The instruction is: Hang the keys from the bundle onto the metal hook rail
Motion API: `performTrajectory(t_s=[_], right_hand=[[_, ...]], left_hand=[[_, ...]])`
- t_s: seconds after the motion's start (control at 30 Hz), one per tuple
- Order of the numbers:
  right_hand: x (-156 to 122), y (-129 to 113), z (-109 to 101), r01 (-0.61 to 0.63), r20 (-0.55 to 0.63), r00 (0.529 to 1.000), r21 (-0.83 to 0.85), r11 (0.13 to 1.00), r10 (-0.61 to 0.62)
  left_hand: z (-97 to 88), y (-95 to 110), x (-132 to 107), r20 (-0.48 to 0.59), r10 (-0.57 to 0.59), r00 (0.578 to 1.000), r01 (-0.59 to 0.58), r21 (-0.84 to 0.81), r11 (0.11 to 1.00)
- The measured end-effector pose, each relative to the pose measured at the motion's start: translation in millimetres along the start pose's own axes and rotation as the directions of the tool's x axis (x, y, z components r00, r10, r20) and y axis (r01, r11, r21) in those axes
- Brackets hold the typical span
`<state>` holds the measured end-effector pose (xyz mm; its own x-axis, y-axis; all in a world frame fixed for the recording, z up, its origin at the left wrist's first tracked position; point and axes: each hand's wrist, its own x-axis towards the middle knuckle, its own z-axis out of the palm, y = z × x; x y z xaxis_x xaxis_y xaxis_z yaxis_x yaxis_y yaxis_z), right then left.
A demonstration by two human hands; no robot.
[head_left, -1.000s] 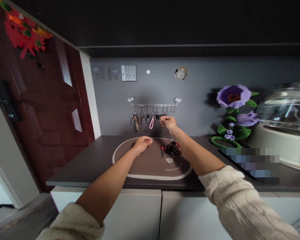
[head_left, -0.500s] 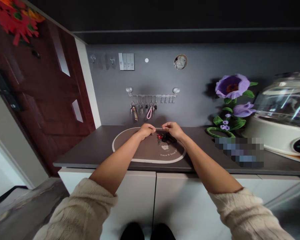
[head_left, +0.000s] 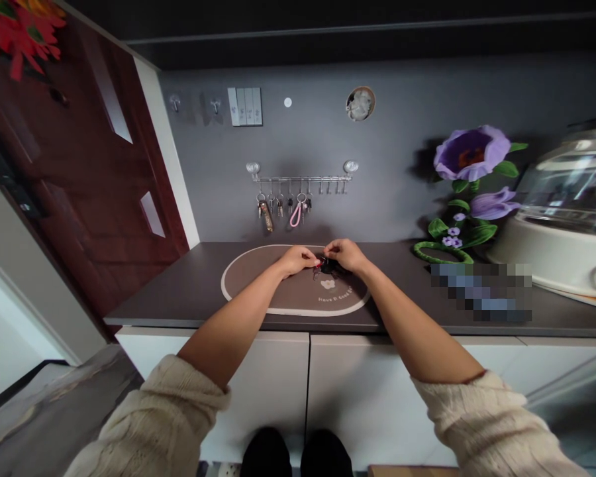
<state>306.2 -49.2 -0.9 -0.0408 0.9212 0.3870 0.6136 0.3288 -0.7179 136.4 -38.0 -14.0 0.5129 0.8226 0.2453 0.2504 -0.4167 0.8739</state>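
A bunch of keys [head_left: 330, 267] with a red piece and black parts lies on the brown oval mat [head_left: 278, 298], partly hidden by my fingers. My left hand [head_left: 297, 261] comes in from the left, thumb and forefinger pinched at the red piece. From the other side, my right hand [head_left: 346, 254] has its fingertips closed at the top of the same bunch, by its ring. Behind both hands, several sets of keys hang on a metal hook rail [head_left: 302, 179] on the wall, one with a pink loop [head_left: 296, 214] and one with a brown tag [head_left: 267, 216].
Purple fabric flowers [head_left: 471, 154] stand on the right of the dark counter [head_left: 163, 285], beside a white appliance with a clear cover [head_left: 556, 232]. A blurred-out patch [head_left: 481, 291] lies before them. To the left is a dark red door [head_left: 94, 172]; a dark cabinet [head_left: 328, 40] overhangs.
Both hands have come down closer to the keys on the mat. My left fingertips have moved right onto the red piece. The view has shifted slightly.
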Motion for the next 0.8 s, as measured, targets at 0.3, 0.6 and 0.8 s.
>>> performTrajectory(t_s=[0.3,0.6,0.8], right_hand=[[-3,-4,2,-0.006,-0.001,1.000,0.047,0.999,0.006],[5,5,4,-0.014,0.015,1.000,0.097,0.995,0.013],[5,6,5,-0.008,0.016,1.000,0.065,0.998,0.007]], left_hand=[[2.6,2,-1,-0.006,-0.014,1.000,0.014,-0.031,0.999],[-2.9,5,-1,-0.127,-0.081,0.989,0.069,-0.099,0.993],[-6.2,6,2,-0.135,-0.135,0.982,0.087,-0.311,0.946]])
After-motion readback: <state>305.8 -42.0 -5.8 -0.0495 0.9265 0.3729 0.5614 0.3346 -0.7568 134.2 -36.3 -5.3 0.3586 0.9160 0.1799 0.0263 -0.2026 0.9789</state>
